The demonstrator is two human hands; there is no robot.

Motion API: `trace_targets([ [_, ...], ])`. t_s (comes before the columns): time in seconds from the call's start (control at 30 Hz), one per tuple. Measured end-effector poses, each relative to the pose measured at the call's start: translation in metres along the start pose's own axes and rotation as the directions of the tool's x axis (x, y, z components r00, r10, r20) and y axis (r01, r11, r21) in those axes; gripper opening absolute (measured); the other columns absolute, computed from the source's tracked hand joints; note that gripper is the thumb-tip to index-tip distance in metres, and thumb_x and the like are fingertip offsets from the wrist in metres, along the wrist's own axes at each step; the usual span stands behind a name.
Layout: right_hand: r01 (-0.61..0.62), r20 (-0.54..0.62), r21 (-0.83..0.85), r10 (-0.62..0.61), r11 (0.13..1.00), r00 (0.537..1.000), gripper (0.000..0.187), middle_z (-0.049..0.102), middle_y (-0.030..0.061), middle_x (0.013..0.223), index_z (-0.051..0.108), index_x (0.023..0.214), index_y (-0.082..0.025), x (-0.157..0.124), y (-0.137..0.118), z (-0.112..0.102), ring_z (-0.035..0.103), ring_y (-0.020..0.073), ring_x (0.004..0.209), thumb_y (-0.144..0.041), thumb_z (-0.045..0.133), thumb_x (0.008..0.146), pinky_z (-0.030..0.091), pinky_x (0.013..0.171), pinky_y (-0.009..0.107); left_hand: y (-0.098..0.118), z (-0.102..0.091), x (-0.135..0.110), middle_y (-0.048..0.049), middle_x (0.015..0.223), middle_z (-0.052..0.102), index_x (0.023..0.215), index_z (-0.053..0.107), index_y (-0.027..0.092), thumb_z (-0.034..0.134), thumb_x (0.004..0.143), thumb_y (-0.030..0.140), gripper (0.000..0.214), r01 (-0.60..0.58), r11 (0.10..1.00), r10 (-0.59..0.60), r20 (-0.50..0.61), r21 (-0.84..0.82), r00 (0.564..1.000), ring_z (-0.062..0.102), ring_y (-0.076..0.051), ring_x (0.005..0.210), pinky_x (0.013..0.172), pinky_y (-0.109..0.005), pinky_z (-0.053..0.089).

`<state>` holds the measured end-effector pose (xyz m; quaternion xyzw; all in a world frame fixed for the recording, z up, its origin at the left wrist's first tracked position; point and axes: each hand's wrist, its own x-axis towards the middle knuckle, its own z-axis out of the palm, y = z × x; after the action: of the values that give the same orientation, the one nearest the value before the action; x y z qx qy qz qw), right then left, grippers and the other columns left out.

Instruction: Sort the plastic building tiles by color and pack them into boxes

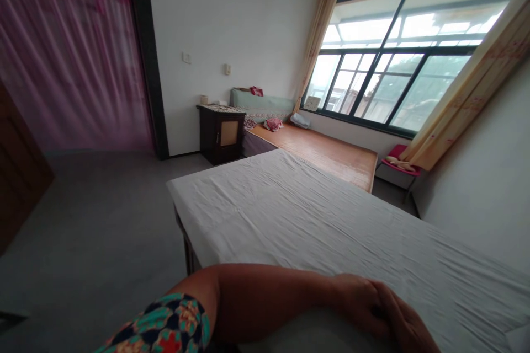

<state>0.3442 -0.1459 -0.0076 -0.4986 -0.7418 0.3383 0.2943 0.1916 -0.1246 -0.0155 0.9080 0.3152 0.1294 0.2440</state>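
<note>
My left hand (359, 304) reaches in from the left on a bare forearm, below a sleeve (169, 325) with a colourful pattern. It meets my right hand (408, 322) low in the view, over the near part of a grey-white sheet (281, 207). The right hand comes from the lower right, its fingers together and closed over the left hand's far end. The left fingers are mostly hidden under it, and no object shows between the hands. The sheet covers a wide, flat, bed-like surface and has many fine creases.
Beyond the sheet lies a bed with a brown mat (318, 146). A dark cabinet (221, 135) stands to its left and a pink chair (399, 160) to its right. Grey floor (111, 220) runs along the left, towards a doorway with a pink curtain (78, 66).
</note>
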Motion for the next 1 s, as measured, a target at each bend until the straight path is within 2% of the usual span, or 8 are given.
trace_targets([
  [0.13,0.012,0.002,-0.007,-0.012,1.000,1.000,0.048,0.068,0.0050,0.109,0.068,0.099,-0.026,0.000,-0.002,0.000,0.062,0.0251,0.101,-0.059,0.038,0.081,0.050,0.088,0.031,0.001,-0.001,-0.002,-0.0021,0.077,0.068,0.084,0.069,0.014,0.058,0.076,0.042,0.031,0.019,0.999,-0.019,-0.011,0.028,1.000,0.062,-0.016,0.075,0.057,-0.021,0.043],
  [0.3,0.010,0.005,0.012,-0.010,1.000,1.000,0.047,0.067,0.0050,0.110,0.067,0.102,-0.025,-0.006,-0.018,0.000,0.062,0.0238,0.100,-0.057,0.038,0.083,0.049,0.089,0.031,0.008,-0.008,-0.009,-0.0018,0.076,0.069,0.084,0.070,0.014,0.058,0.076,0.037,0.027,-0.031,0.998,0.034,-0.035,0.060,0.999,0.061,-0.015,0.072,0.057,-0.020,0.042],
  [0.47,0.014,0.010,0.052,-0.014,0.999,1.000,0.051,0.069,0.0074,0.100,0.069,0.098,-0.021,-0.007,-0.034,0.000,0.063,0.0249,0.093,-0.059,0.038,0.083,0.050,0.084,0.033,0.010,-0.015,-0.013,-0.0010,0.077,0.069,0.086,0.070,0.015,0.058,0.075,0.031,0.024,-0.030,1.000,0.030,-0.036,0.010,0.999,0.060,-0.014,0.071,0.060,-0.021,0.043],
  [0.6,0.020,0.020,0.062,-0.021,0.998,1.000,0.055,0.069,0.0080,0.096,0.067,0.100,-0.019,-0.004,-0.038,0.000,0.062,0.0247,0.091,-0.060,0.036,0.084,0.049,0.083,0.034,0.006,-0.016,-0.011,-0.0006,0.074,0.069,0.081,0.071,0.015,0.061,0.072,0.027,0.018,-0.018,0.999,0.016,-0.039,-0.031,0.999,0.060,-0.013,0.068,0.058,-0.020,0.043],
  [0.73,0.038,0.037,0.095,-0.042,0.995,0.998,0.062,0.068,0.0081,0.091,0.065,0.101,-0.015,0.000,-0.038,-0.002,0.061,0.0230,0.085,-0.064,0.033,0.083,0.047,0.081,0.034,0.002,-0.018,-0.010,-0.0002,0.068,0.068,0.075,0.070,0.014,0.061,0.071,0.019,0.011,-0.068,0.988,0.056,-0.091,-0.136,0.994,0.061,-0.012,0.066,0.060,-0.019,0.045],
  [0.83,0.049,0.000,0.157,-0.050,0.986,0.999,0.071,0.068,0.0089,0.087,0.065,0.099,-0.013,0.003,-0.038,-0.001,0.061,0.0230,0.082,-0.070,0.028,0.081,0.047,0.079,0.035,0.004,-0.023,-0.013,0.0000,0.067,0.068,0.082,0.070,0.013,0.056,0.072,0.011,0.018,-0.141,0.958,0.100,-0.171,-0.248,0.980,0.061,-0.011,0.066,0.064,-0.018,0.047],
  [0.9,0.068,-0.067,0.158,-0.058,0.985,0.996,0.074,0.068,0.0091,0.084,0.065,0.097,-0.012,0.005,-0.039,0.003,0.061,0.0222,0.081,-0.070,0.022,0.082,0.047,0.079,0.035,0.008,-0.027,-0.016,-0.0010,0.067,0.068,0.081,0.070,0.012,0.052,0.073,0.011,0.019,-0.151,0.945,0.096,-0.195,-0.289,0.976,0.060,-0.011,0.064,0.062,-0.018,0.047],
  [1.0,0.097,-0.136,0.000,-0.096,0.995,0.986,0.070,0.068,0.0084,0.090,0.064,0.100,-0.014,0.001,-0.042,0.007,0.061,0.0202,0.086,-0.062,0.014,0.088,0.046,0.082,0.035,0.015,-0.033,-0.019,-0.0027,0.071,0.068,0.076,0.069,0.011,0.050,0.074,0.015,0.020,-0.114,0.951,0.063,-0.178,-0.289,0.982,0.058,-0.012,0.063,0.061,-0.020,0.045],
])
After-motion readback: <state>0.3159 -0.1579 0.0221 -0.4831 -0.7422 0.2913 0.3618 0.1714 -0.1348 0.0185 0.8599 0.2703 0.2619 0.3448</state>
